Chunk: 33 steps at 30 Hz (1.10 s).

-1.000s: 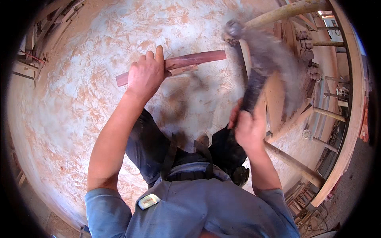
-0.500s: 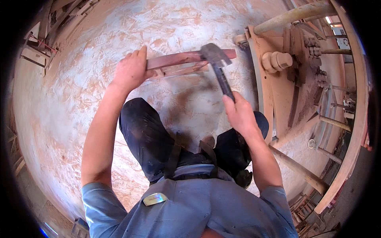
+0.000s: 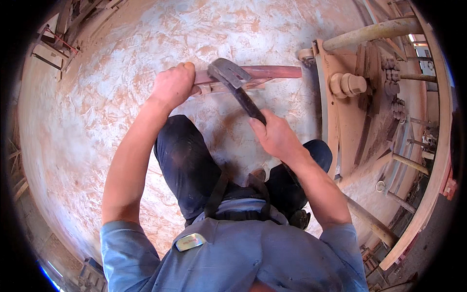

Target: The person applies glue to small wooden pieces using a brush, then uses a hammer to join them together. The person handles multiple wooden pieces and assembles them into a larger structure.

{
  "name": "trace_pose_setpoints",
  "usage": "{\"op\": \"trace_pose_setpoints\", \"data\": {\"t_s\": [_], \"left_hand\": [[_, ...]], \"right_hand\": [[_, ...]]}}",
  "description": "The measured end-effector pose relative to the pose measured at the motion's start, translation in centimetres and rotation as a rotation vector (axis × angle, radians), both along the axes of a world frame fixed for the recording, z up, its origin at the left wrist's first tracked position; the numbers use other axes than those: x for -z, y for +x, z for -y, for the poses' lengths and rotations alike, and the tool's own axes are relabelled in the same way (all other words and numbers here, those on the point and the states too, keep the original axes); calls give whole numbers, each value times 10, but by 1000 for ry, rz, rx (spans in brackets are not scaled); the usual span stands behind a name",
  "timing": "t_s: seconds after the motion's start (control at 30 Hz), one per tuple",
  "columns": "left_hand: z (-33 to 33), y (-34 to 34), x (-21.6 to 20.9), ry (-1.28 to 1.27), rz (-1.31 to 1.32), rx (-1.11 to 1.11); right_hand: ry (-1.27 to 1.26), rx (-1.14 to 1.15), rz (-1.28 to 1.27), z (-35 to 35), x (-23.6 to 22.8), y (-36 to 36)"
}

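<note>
My left hand [image 3: 174, 85] grips the left end of a reddish wooden piece [image 3: 277, 72], a long narrow frame with a second, paler rail on its near side. The piece lies crosswise in front of my knees. My right hand [image 3: 278, 136] is closed round the dark handle of a claw hammer [image 3: 224, 73]. The hammer's head is over the left part of the wood, close to my left hand; I cannot tell whether it touches. Its handle slants down to the right.
To the right stands a dusty wooden bench-like structure [image 3: 335, 112] with a large bolt and nut [image 3: 348, 85] and round wooden poles [image 3: 372, 34]. A long curved-looking board [image 3: 413, 228] runs beyond it. Pale, dust-smeared floor [image 3: 107, 63] spreads around my knees. Timber [image 3: 82, 19] lies at the far left.
The hammer has moved left along the wood, from near its right end to near my left hand. My left hand and the wood sit slightly further right in view.
</note>
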<state>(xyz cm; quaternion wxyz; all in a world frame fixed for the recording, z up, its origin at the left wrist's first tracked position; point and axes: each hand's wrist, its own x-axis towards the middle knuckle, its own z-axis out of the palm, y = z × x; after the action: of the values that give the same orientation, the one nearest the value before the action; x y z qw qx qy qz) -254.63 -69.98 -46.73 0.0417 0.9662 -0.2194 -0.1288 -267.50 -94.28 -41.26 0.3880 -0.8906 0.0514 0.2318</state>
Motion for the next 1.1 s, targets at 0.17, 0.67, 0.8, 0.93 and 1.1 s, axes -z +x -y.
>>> {"op": "trace_pose_setpoints", "data": {"t_s": [0.17,0.67,0.8,0.93,1.1], "left_hand": [[-5,0,5,24,4,-12],[5,-7,-5,17,11,-15],[2,-10,13,-3,62,-26],[1,-7,9,0,22,-40],[10,-5,0,7,35,-61]], "right_hand": [[109,-31,172,-3,-28,3],[153,-19,312,0,-20,-7],[44,-3,78,3,-7,8],[59,6,166,0,-20,0],[-40,42,17,8,11,-7]]}}
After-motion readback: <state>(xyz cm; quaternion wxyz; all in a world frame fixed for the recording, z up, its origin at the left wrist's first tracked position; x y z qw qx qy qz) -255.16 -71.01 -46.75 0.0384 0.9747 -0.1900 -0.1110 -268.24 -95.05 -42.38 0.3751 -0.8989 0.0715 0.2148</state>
